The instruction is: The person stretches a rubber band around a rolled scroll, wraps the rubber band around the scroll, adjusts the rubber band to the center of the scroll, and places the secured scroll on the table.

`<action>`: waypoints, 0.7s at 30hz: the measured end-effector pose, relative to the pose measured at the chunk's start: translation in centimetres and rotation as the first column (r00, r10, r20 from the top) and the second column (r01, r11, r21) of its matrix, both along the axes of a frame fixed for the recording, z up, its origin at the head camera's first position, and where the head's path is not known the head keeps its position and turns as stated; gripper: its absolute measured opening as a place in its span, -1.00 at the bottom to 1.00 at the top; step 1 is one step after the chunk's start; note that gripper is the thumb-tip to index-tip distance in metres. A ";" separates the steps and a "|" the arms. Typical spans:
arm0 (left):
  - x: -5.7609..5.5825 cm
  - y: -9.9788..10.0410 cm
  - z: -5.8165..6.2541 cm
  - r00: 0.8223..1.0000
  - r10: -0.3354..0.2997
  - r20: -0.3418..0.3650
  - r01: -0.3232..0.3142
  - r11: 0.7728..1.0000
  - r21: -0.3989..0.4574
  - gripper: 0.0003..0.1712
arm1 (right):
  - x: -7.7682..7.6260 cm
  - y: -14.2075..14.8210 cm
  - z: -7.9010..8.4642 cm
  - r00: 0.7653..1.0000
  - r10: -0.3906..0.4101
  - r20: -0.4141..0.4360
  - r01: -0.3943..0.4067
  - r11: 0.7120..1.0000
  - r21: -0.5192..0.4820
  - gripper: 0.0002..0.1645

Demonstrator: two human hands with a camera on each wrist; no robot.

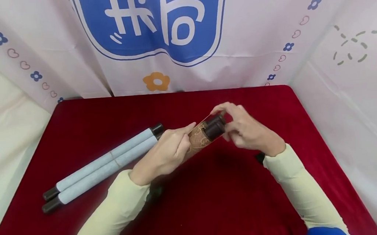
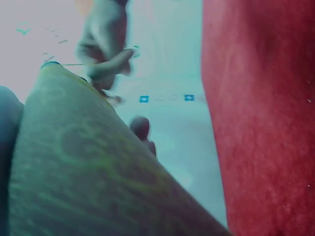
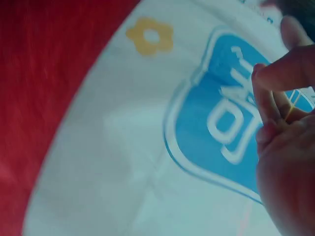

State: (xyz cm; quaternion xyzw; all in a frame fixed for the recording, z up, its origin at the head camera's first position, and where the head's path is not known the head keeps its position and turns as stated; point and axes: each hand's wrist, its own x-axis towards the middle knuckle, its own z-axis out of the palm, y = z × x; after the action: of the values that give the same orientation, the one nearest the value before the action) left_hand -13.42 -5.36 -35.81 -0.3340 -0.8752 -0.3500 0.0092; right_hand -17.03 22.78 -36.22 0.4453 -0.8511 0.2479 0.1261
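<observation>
My left hand grips a rolled scroll with brown, gold-patterned backing. Dark knobbed rod ends stick out of its right end. In the left wrist view the patterned roll fills the lower left. Around that right end my right hand has its fingers bent, with a thin yellowish elastic band hooked on them. The band stretches as a taut line between the scroll and the right fingers. The palm side of the left hand is hidden behind the roll.
Left of my hands, two pale blue scrolls with dark ends lie side by side on the red cloth table, a thin tie round their middle. A white printed curtain hangs behind the table's far edge, and light cloth walls flank the sides.
</observation>
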 end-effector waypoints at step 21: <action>-1.4 3.2 -1.8 0.990 0.139 0.000 -0.139 0.989 -0.050 -0.32 | 1.5 -2.5 -1.5 0.621 0.150 0.769 0.485 0.698 -0.527 -0.35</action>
State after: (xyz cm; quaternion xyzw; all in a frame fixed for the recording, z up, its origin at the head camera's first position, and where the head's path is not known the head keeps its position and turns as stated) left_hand -14.80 -2.16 -37.56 -0.2715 -0.9049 -0.3269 0.0236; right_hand -15.56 20.30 -37.69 0.1252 -0.7024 0.6977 -0.0646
